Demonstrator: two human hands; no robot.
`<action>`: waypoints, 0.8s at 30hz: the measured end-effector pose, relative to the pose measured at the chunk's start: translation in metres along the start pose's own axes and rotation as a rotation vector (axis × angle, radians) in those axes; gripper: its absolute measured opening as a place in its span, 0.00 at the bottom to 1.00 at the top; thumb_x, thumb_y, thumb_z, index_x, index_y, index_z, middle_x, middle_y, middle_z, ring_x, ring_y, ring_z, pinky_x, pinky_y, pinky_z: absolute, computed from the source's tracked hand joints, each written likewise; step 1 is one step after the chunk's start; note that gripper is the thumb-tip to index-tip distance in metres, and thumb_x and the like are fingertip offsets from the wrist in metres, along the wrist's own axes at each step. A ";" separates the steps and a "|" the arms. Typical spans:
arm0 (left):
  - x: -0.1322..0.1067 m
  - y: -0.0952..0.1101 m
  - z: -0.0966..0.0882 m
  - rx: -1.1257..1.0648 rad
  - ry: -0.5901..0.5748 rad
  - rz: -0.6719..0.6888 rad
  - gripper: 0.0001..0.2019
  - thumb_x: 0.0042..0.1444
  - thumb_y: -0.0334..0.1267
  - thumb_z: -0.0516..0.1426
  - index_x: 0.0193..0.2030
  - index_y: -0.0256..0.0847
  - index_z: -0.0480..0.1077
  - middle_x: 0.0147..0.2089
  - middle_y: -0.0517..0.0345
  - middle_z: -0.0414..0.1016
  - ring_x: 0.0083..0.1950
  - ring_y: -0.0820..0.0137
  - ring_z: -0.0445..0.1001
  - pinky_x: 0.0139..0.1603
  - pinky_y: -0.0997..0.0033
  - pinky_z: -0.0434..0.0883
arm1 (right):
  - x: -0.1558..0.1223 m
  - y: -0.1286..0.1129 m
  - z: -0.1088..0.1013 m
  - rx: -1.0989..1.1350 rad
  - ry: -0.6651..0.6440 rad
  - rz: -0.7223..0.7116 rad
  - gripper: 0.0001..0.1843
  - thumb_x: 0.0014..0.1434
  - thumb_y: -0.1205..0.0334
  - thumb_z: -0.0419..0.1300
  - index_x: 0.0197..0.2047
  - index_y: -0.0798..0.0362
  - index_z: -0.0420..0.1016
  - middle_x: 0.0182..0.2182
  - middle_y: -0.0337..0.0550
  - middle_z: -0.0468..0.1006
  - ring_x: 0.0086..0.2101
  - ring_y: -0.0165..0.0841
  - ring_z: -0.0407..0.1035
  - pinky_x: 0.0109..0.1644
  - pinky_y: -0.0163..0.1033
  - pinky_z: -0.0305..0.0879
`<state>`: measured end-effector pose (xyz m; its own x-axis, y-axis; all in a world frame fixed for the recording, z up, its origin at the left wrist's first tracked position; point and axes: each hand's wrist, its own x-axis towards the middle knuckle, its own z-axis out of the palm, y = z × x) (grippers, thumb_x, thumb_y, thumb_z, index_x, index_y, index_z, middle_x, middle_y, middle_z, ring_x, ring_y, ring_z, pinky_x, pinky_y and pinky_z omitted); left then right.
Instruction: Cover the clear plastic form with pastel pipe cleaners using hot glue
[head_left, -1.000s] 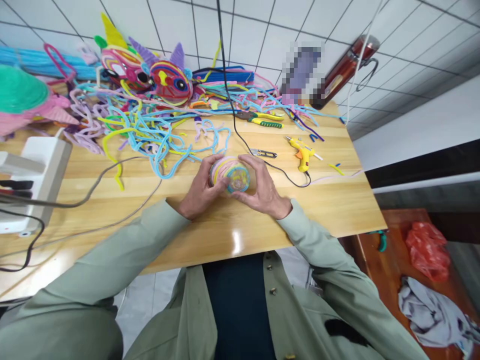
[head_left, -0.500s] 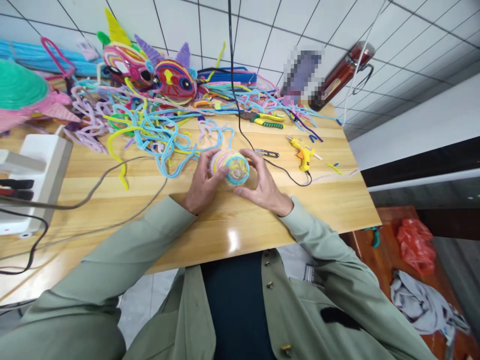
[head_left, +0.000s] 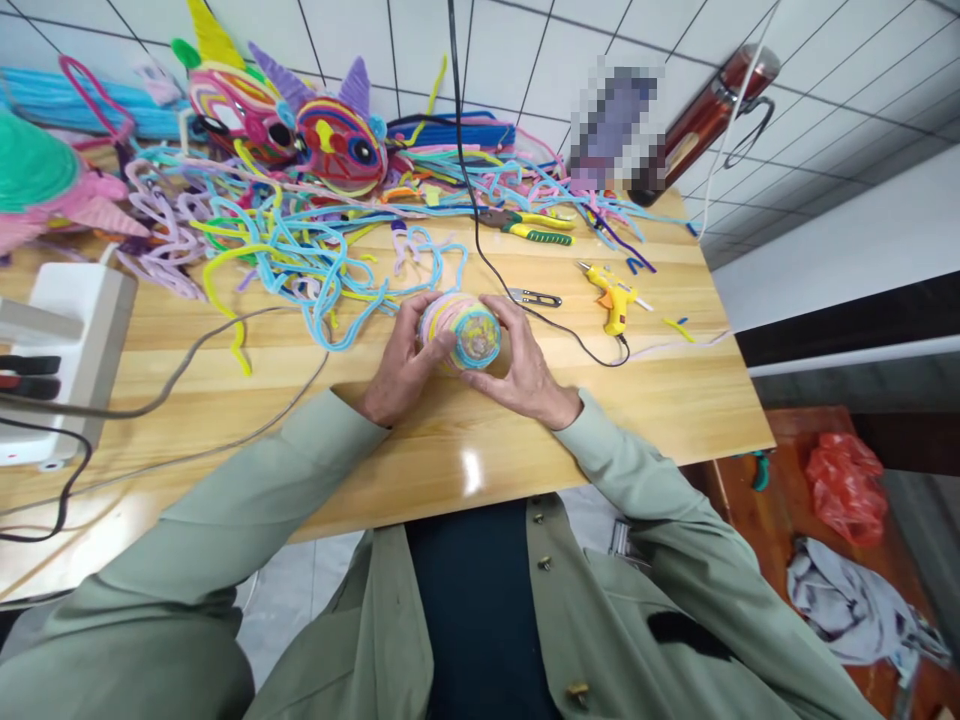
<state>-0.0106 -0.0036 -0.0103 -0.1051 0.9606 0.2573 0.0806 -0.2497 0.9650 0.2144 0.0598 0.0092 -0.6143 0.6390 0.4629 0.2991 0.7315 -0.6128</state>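
Note:
Between my two hands is a rounded piece wound from pink, yellow and light-blue pipe cleaners [head_left: 469, 330], its brownish, glittery end facing right. My left hand [head_left: 409, 362] wraps its left side, thumb lying across the front. On the right, my right hand [head_left: 521, 365] curves around it, fingertips at the upper edge and thumb below. The palms hide part of its underside. Just behind it lie loose light-blue pipe cleaners [head_left: 330, 290]. Thread snips [head_left: 538, 298] rest to the right, by a black cord.
A yellow glue gun [head_left: 611, 298] and green-yellow pliers [head_left: 529, 228] lie on the wooden table [head_left: 420, 460]. Finished pipe-cleaner figures [head_left: 341, 145] stand at the back. A white power strip [head_left: 82, 350] is at left, a red thermos [head_left: 709, 120] at the back right.
The view has shifted slightly. Both hands keep their grip on the wound piece, which is barely turned.

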 end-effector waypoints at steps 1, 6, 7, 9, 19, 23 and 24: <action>0.000 -0.001 0.000 0.003 -0.004 -0.007 0.38 0.69 0.70 0.65 0.73 0.47 0.65 0.72 0.46 0.73 0.74 0.46 0.74 0.78 0.36 0.74 | 0.000 0.001 0.000 -0.002 0.001 -0.003 0.55 0.65 0.30 0.71 0.82 0.43 0.53 0.76 0.60 0.71 0.76 0.57 0.67 0.80 0.71 0.69; 0.001 -0.001 0.000 0.015 -0.014 -0.033 0.40 0.67 0.69 0.68 0.73 0.46 0.64 0.73 0.41 0.71 0.75 0.47 0.73 0.78 0.38 0.74 | -0.002 0.006 0.002 0.001 0.006 -0.032 0.59 0.61 0.31 0.76 0.82 0.40 0.52 0.77 0.60 0.71 0.76 0.58 0.68 0.81 0.69 0.69; 0.002 0.000 0.000 0.010 -0.017 -0.036 0.40 0.67 0.68 0.68 0.73 0.46 0.64 0.73 0.41 0.71 0.75 0.47 0.74 0.79 0.38 0.74 | -0.002 0.005 0.002 0.004 0.007 -0.025 0.59 0.60 0.30 0.76 0.82 0.40 0.52 0.77 0.59 0.71 0.76 0.58 0.67 0.82 0.69 0.69; 0.002 0.001 0.000 0.004 -0.022 -0.043 0.41 0.67 0.68 0.68 0.73 0.44 0.64 0.72 0.41 0.71 0.74 0.46 0.74 0.79 0.39 0.74 | -0.001 0.002 0.002 0.003 0.004 0.016 0.58 0.61 0.30 0.76 0.82 0.39 0.52 0.77 0.56 0.71 0.76 0.58 0.67 0.83 0.70 0.66; 0.005 0.010 0.004 -0.013 -0.061 -0.068 0.47 0.60 0.69 0.73 0.75 0.46 0.63 0.76 0.43 0.70 0.76 0.44 0.74 0.79 0.42 0.76 | 0.000 0.000 0.002 0.044 0.020 0.035 0.51 0.69 0.30 0.68 0.82 0.43 0.53 0.77 0.62 0.68 0.77 0.55 0.65 0.79 0.71 0.69; 0.005 0.009 0.006 0.061 -0.025 -0.033 0.48 0.60 0.69 0.72 0.76 0.47 0.62 0.78 0.41 0.68 0.78 0.44 0.73 0.80 0.38 0.74 | 0.001 -0.001 0.001 0.068 0.007 0.053 0.52 0.69 0.31 0.69 0.82 0.44 0.52 0.78 0.62 0.67 0.78 0.55 0.63 0.79 0.71 0.69; 0.005 0.008 0.006 0.082 -0.014 -0.020 0.47 0.60 0.69 0.72 0.76 0.47 0.63 0.77 0.41 0.68 0.78 0.44 0.73 0.80 0.38 0.74 | 0.001 -0.002 0.000 0.066 0.002 0.051 0.52 0.69 0.31 0.69 0.83 0.44 0.52 0.78 0.62 0.67 0.78 0.55 0.63 0.79 0.71 0.70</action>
<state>-0.0047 0.0002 -0.0016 -0.0932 0.9670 0.2371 0.1595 -0.2205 0.9623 0.2134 0.0588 0.0107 -0.5981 0.6757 0.4309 0.2817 0.6806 -0.6763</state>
